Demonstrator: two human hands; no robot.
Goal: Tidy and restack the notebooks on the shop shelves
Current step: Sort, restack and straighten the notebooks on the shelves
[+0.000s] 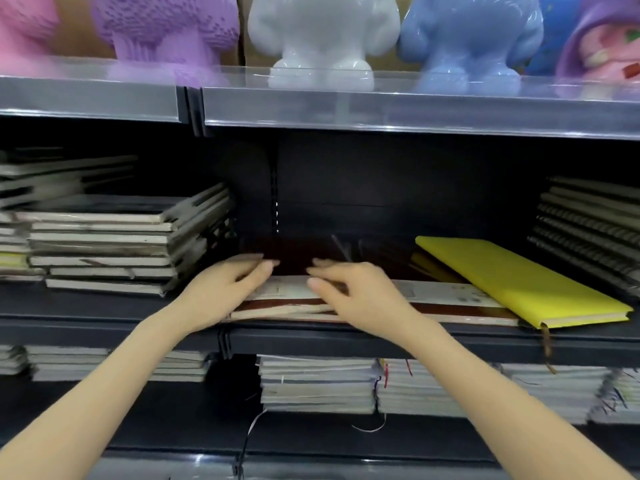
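On the middle shelf (104, 306) a low pile of dark red notebooks (450, 308) lies in the centre, its page edges facing me. My left hand (221, 292) rests on the pile's left front corner with the fingers curled over the top cover. My right hand (353, 292) sits on the front edge beside it, fingers bent onto the top notebook. A yellow notebook (519, 275) lies askew on the pile's right end, its ribbon hanging over the shelf edge. The picture is motion-blurred.
A taller stack of dark notebooks (110, 244) stands to the left and spiral-bound ones (588, 230) to the right. More stacks (318, 386) fill the shelf below. Glossy white (322, 39) and blue (467, 39) figurines stand on the shelf above.
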